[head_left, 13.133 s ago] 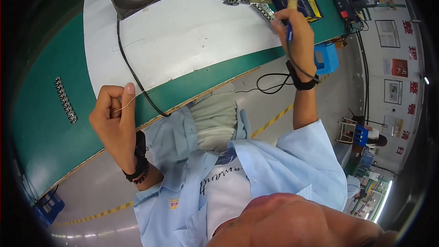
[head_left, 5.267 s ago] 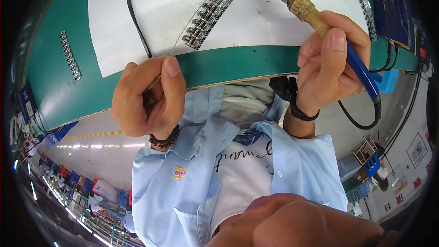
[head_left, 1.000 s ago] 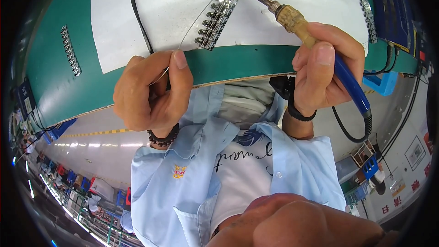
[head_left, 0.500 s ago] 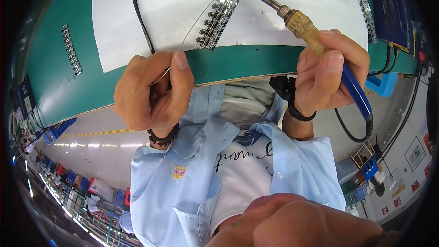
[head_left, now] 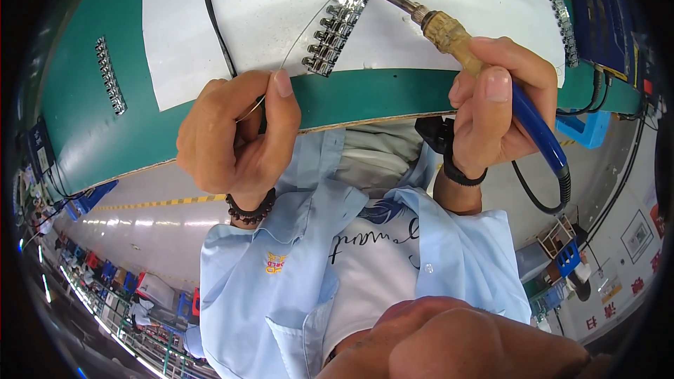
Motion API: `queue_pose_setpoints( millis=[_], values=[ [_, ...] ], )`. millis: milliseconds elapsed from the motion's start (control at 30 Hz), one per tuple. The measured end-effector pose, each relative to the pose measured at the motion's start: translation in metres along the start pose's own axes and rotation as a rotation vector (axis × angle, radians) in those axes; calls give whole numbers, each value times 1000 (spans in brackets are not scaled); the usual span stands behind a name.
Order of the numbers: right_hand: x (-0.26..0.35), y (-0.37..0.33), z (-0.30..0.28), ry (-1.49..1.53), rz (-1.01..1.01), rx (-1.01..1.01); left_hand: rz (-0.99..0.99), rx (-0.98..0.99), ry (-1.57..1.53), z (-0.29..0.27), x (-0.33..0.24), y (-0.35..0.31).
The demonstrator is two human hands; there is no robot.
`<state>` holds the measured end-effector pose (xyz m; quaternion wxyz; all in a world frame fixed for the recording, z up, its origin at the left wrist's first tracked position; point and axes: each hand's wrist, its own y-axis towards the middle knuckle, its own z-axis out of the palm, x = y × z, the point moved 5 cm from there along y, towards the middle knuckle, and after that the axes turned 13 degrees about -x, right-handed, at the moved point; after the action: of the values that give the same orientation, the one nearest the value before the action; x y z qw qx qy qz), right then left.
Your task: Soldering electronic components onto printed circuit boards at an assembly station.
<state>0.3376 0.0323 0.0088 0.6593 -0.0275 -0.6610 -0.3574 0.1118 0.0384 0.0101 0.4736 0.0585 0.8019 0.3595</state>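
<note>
My left hand (head_left: 239,133) pinches a thin strand of solder wire (head_left: 300,36) between thumb and forefinger. The wire runs up to a row of small shiny metal parts (head_left: 335,27) lying on white paper (head_left: 260,21). My right hand (head_left: 502,105) is closed round the blue and tan handle of a soldering iron (head_left: 449,34). The iron's tip rests over the upper part of the metal row, close to the wire's end; whether tip and wire touch is too small to tell. Below my left fingers a short end of the wire shows.
A second metal row (head_left: 110,76) lies on the green table (head_left: 77,126) at left, another (head_left: 562,24) at right. Beside that stands a dark blue box (head_left: 598,21) with cables. A black cable (head_left: 216,21) crosses the paper; the table's near edge runs under my hands.
The soldering iron and my right hand have shifted slightly left, bringing the tip from the row's right edge onto the metal parts. My left hand has barely moved.
</note>
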Motion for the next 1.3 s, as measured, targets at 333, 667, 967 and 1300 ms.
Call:
queue_pose_setpoints(
  millis=[333, 667, 967, 1300],
  values=[
    [0, 1, -5, 122, -32, -49, 11, -8, -18, -2, 1, -1],
    [2, 2, -4, 91, -87, 91, -3, 27, 7, -1, 0, 0],
    [1, -1, 2, 71, -81, 91, 29, 37, 28, 0, -3, 1],
    [1, 0, 1, 48, -74, 101, 12, 50, 61, 3, -3, 1]
  ],
)
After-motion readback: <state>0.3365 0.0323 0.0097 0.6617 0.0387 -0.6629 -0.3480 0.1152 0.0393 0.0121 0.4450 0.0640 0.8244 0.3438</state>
